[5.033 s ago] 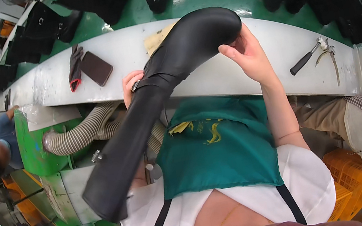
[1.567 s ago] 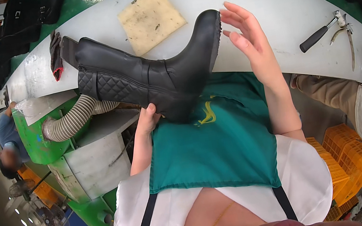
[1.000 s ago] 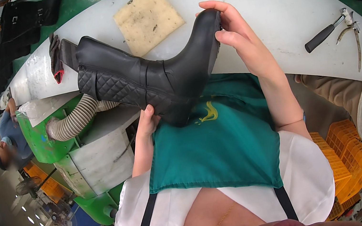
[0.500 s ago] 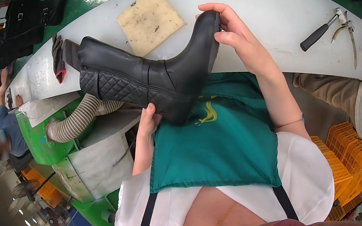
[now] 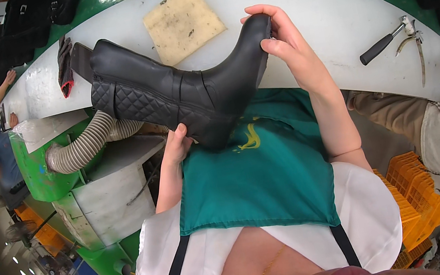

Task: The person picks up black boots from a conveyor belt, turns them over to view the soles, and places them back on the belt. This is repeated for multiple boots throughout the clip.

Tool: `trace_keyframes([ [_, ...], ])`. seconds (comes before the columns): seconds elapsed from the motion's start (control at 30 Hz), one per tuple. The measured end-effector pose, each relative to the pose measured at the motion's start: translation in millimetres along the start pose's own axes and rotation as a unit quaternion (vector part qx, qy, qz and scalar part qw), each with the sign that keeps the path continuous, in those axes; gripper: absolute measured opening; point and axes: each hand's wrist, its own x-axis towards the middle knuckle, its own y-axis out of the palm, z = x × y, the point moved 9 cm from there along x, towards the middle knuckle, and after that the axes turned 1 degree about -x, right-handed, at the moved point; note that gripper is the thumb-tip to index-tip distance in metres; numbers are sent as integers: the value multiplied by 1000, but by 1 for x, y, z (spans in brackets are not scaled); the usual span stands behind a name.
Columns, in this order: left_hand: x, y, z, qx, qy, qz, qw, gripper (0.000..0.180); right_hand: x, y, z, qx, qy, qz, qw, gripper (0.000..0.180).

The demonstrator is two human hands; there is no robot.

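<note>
A tall black boot (image 5: 188, 93) with a quilted shaft lies on its side between my hands, toe to the right and shaft opening to the left. My right hand (image 5: 285, 32) is closed round its toe, thumb on the sole side and fingers over the tip. At the heel, my left hand (image 5: 177, 144) grips from below with the thumb showing; its other fingers are mostly hidden behind the boot. Beyond the boot, a stained yellowish square pad (image 5: 184, 25) rests on the white table (image 5: 303, 11).
A hammer (image 5: 383, 44) and pincers (image 5: 417, 52) lie at the table's right. Dark gloves (image 5: 65, 64) with red cuffs are at the left. A green machine with a ribbed hose (image 5: 83, 147) stands left, orange crates (image 5: 424, 195) right. Co-workers are at both sides; black boots hang beyond.
The boot stays in both hands with almost the same pose, its shaft end slightly higher and further left. The co-worker at the left has shifted an arm. My view has turned slightly.
</note>
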Motion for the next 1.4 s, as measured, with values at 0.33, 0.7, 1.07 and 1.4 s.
trace_keyframes([
  [0.33,-1,0,2,-4,-14,11,1000,81,3,-2,2,6,-11,-3,1000,51],
  [0.7,-3,-2,2,-12,-6,8,1000,77,4,-4,-1,-8,-22,2,1000,52],
  [1.07,-5,19,-28,27,26,-55,998,75,-38,-54,16,-15,-130,-105,986,42],
  [1.4,30,54,-66,-22,4,-57,998,68,-133,29,-68,-268,150,327,894,23],
])
